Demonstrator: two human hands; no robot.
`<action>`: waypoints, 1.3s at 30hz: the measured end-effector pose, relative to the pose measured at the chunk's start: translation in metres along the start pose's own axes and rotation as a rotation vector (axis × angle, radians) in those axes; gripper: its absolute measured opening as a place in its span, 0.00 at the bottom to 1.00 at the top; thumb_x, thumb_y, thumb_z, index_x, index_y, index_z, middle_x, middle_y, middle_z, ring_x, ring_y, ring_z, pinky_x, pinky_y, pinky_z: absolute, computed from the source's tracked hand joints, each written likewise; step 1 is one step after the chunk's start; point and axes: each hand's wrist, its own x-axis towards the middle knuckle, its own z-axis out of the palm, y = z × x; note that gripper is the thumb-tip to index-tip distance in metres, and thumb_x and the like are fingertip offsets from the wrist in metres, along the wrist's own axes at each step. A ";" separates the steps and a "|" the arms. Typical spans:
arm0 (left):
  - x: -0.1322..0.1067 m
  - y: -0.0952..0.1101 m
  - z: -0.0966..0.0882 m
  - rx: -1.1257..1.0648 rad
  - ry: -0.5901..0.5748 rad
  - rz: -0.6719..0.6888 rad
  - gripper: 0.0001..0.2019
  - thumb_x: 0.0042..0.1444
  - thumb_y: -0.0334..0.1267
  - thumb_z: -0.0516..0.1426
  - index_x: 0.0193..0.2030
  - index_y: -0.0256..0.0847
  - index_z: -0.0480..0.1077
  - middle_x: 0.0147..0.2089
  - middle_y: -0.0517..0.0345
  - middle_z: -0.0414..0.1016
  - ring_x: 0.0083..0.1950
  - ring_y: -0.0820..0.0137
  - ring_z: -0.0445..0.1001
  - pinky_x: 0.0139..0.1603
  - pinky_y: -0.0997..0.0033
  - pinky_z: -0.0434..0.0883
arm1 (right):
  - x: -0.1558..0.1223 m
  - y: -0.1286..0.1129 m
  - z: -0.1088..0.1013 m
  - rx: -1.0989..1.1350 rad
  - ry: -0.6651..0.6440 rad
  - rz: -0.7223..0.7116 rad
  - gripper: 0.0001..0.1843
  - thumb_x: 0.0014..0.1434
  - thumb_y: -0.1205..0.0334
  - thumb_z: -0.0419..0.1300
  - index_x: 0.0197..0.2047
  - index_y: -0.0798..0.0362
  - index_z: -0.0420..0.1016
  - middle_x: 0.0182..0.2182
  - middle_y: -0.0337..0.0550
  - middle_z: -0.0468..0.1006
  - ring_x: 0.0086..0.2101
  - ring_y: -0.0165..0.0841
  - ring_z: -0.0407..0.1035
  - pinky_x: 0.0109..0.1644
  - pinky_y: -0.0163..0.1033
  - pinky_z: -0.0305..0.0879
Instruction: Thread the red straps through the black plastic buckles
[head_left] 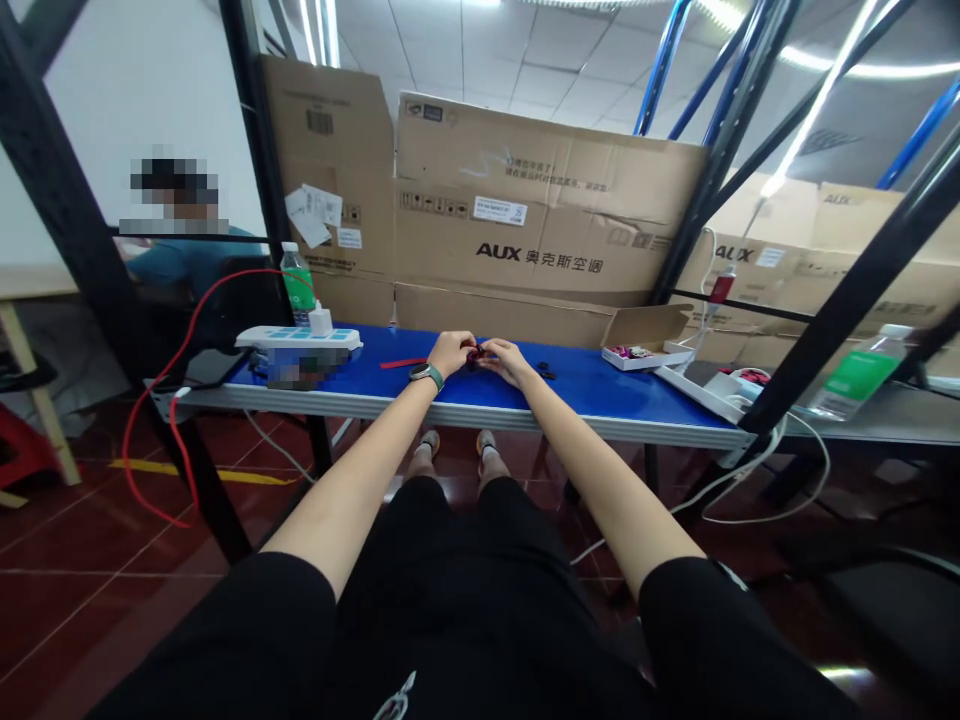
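Observation:
My left hand (451, 352) and my right hand (504, 360) meet above the blue tabletop (585, 397). Between their closed fingertips is a small black and dark red piece (475, 355), too small and too covered by the fingers to name. A flat red strip (403, 363) lies just left of my left hand, and part of it may pass behind the wrist. To the right of my right hand lie several small black parts (547, 370). A watch (427, 375) with a green band sits on my left wrist.
At the left stand a white power strip (251, 338) with a charger (321, 319) and a green-labelled bottle (298, 283). An open small box (667, 354) holds little colourful items at the right. Large cartons (525, 200) wall off the back. A co-worker (187, 255) sits far left.

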 end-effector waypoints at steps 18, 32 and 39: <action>0.002 -0.002 0.001 -0.071 -0.029 -0.092 0.03 0.54 0.34 0.64 0.34 0.40 0.81 0.35 0.54 0.83 0.36 0.66 0.80 0.43 0.68 0.74 | -0.001 -0.005 -0.007 -0.107 0.025 -0.136 0.13 0.44 0.59 0.75 0.30 0.57 0.80 0.24 0.41 0.80 0.27 0.29 0.75 0.36 0.34 0.77; 0.002 -0.008 0.002 -0.056 -0.070 -0.103 0.05 0.53 0.32 0.63 0.34 0.40 0.82 0.35 0.54 0.83 0.37 0.66 0.79 0.45 0.69 0.73 | 0.015 0.006 -0.008 -0.243 0.003 -0.088 0.11 0.46 0.63 0.74 0.30 0.59 0.80 0.24 0.41 0.80 0.26 0.30 0.74 0.32 0.32 0.74; 0.003 -0.008 0.001 -0.123 -0.025 -0.082 0.07 0.56 0.33 0.60 0.38 0.39 0.81 0.38 0.54 0.84 0.39 0.66 0.80 0.44 0.69 0.74 | 0.008 0.001 -0.004 -0.065 0.007 -0.079 0.24 0.46 0.60 0.77 0.45 0.56 0.76 0.28 0.43 0.82 0.30 0.34 0.78 0.37 0.39 0.78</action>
